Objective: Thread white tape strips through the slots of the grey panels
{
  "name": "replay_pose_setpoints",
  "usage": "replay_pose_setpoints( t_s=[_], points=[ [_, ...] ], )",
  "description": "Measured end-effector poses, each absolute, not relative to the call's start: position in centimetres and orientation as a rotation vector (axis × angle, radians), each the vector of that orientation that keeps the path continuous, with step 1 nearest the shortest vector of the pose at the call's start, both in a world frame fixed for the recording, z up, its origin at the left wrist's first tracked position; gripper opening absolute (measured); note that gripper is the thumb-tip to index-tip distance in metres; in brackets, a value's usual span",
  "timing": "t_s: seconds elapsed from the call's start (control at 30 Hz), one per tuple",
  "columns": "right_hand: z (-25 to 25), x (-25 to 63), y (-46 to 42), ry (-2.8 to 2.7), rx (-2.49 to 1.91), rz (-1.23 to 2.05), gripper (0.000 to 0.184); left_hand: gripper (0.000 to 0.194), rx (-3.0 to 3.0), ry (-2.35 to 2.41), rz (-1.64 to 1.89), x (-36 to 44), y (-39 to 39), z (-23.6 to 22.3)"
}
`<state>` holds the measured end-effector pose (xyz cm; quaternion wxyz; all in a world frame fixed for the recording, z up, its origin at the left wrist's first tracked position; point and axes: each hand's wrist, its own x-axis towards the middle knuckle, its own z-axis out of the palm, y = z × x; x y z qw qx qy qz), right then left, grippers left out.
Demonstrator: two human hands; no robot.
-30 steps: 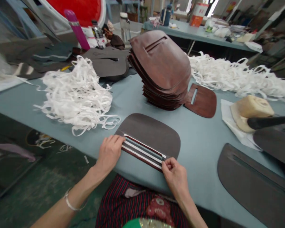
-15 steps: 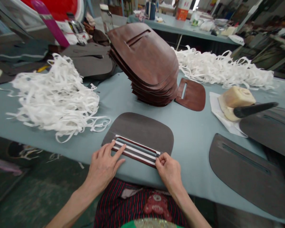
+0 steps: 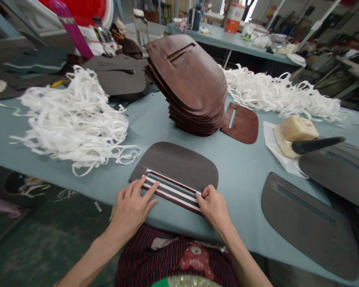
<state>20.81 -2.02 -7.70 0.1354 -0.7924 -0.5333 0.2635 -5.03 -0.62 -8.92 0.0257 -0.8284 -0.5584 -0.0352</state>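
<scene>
A dark grey panel (image 3: 179, 159) with rounded corners and a long slot lies flat on the table in front of me. White strips (image 3: 175, 192) run along the slot, and brown leather edges show beside them. My left hand (image 3: 134, 204) rests on the slot's left end, its fingers spread and pressing the strips. At the right end, my right hand (image 3: 212, 205) has its thumb at the slot's corner and its fingers curled in against the panel's edge. What lies beneath those fingertips is hidden.
Heaped white strips (image 3: 74, 123) lie to the left, and another heap (image 3: 281, 91) behind right. A brown leather stack (image 3: 191, 79) stands beyond the panel, beside a small brown piece (image 3: 242, 123). To the right are a black-handled brush (image 3: 317, 145), a cream block (image 3: 297, 129) and grey slotted panels (image 3: 305, 231).
My right thumb and fingers have shifted from a pinch to pressing at the slot's right corner, slightly higher. The left hand stays in place. The view has tilted slightly.
</scene>
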Motion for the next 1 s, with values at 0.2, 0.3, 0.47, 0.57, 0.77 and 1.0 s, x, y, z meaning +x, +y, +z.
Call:
replay_pose_setpoints(
  t_s=[0.2, 0.3, 0.47, 0.57, 0.77, 1.0],
  points=[
    [-8.7, 21.7, -2.2, -1.422, -2.117, 1.163, 0.015, 0.046, -2.558, -1.712, -0.137, -5.1, -0.5, -8.9],
    [-9.0, 21.7, -2.3, -1.421, -2.116, 1.167, 0.014, 0.045, -2.569, -1.697, -0.185, -5.0, 0.2, -9.1],
    [-8.3, 21.5, -2.4, -1.603, -2.133, 1.002, 0.005, 0.043, -2.606, -1.654, -0.335, -5.1, 1.9, -9.4],
    [-7.4, 20.3, -1.9, -1.841, -2.131, 0.759, 0.013, 0.041, -2.624, -1.633, -0.379, -5.2, 2.4, -9.2],
    [-8.1, 15.2, 0.2, -2.358, -1.611, 0.279, 0.033, 0.038, -2.627, -1.689, -0.418, -5.2, 2.3, -8.4],
    [-9.5, 14.0, 1.1, -2.36, -1.6, 0.078, 0.012, 0.026, -2.56, -1.937, -0.652, -5.5, 3.9, -8.2]
  ],
)
